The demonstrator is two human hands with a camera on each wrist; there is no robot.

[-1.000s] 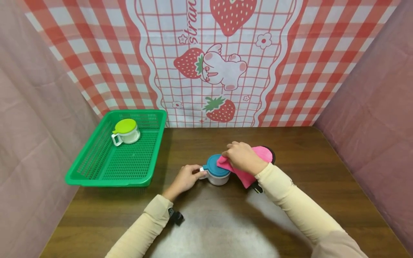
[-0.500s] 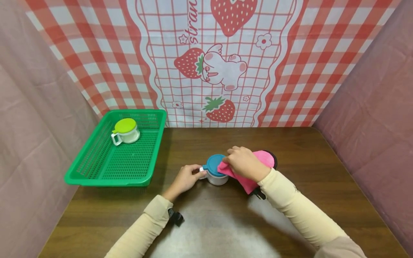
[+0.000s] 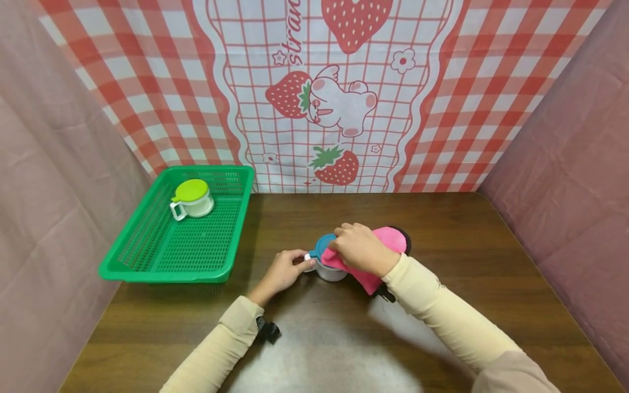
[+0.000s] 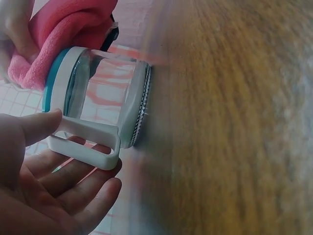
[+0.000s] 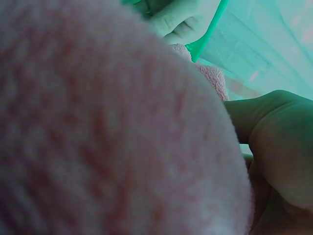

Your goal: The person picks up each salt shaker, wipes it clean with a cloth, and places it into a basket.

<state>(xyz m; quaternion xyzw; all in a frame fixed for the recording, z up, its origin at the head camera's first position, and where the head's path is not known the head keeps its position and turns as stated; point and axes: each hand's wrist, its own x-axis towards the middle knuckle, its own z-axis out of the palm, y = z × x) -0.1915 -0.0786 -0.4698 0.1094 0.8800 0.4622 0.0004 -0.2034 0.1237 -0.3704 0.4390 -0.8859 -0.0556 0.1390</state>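
Observation:
A clear seasoning jar with a blue lid and white side handle stands upright on the wooden table. My left hand steadies it by that handle, thumb on top and fingers curled beneath in the left wrist view. From the right, my right hand grips a bunched pink cloth and presses it onto the lid, covering much of it. In the right wrist view the fluffy cloth fills most of the picture and hides the jar.
At the left stands a green plastic basket with a second jar inside, lime-lidded and white-handled. A red-checked strawberry cloth hangs behind the brown table. Pinkish drapes close off both sides.
My right hand and the pink cloth shift slightly right, then back left across the blue lid, covering more of it now. My left hand stays on the handle.

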